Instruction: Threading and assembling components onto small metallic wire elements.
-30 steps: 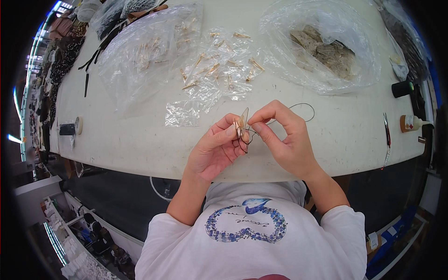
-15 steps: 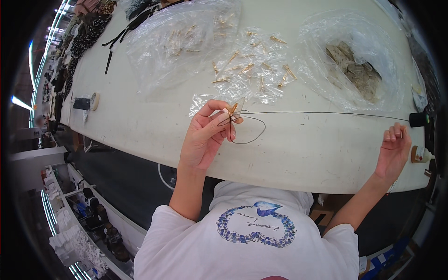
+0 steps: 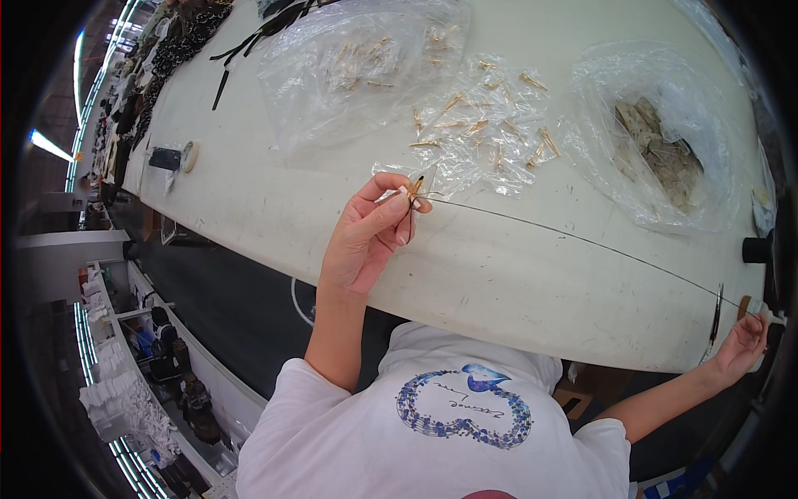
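Thread (image 3: 573,237), dark and thin, runs nearly straight between my hands, across the broad pale counter (image 3: 499,283). Left hand (image 3: 362,237): grip clamped, thumb against fingers, on a small gold-coloured metal piece (image 3: 414,190), nearer me than the small clear plastic packets (image 3: 490,179). Right hand (image 3: 741,345): grip together, fingers curled on the thread at the counter's right end. A slim dark tool (image 3: 716,320) lies just beside it. A crumpled clear plastic bag (image 3: 594,96) with brownish contents (image 3: 665,154) sits farther back.
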Demonstrator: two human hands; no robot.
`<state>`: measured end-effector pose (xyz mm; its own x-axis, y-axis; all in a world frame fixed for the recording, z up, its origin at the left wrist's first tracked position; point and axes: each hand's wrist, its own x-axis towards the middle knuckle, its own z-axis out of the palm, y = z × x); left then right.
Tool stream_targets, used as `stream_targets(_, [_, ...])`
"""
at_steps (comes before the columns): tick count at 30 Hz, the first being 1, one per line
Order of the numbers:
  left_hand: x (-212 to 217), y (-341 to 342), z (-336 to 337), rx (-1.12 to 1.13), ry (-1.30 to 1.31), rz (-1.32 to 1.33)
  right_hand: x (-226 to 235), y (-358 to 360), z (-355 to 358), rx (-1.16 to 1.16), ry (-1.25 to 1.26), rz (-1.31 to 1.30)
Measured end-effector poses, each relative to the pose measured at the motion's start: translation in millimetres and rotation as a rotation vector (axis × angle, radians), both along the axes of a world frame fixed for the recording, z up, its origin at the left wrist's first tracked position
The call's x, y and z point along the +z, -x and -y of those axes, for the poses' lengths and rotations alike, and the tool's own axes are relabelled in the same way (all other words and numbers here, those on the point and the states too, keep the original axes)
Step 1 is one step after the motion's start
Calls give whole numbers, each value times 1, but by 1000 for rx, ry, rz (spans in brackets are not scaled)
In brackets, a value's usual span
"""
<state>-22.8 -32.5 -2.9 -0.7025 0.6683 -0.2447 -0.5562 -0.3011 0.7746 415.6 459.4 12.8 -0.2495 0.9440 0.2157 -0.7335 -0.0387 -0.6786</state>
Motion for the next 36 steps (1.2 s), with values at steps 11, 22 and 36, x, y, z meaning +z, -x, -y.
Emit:
stream_targets(11, [-3,0,-2,13,-11,2,-4,-59,-38,-40,56,-9])
stream_targets(22, [-13,-1,0,-12,-178,76,13,-15,5,-373,99,-71])
stream_targets(36, [-10,-32,-47,-366,-373,164,13,271,315,1044,231,270])
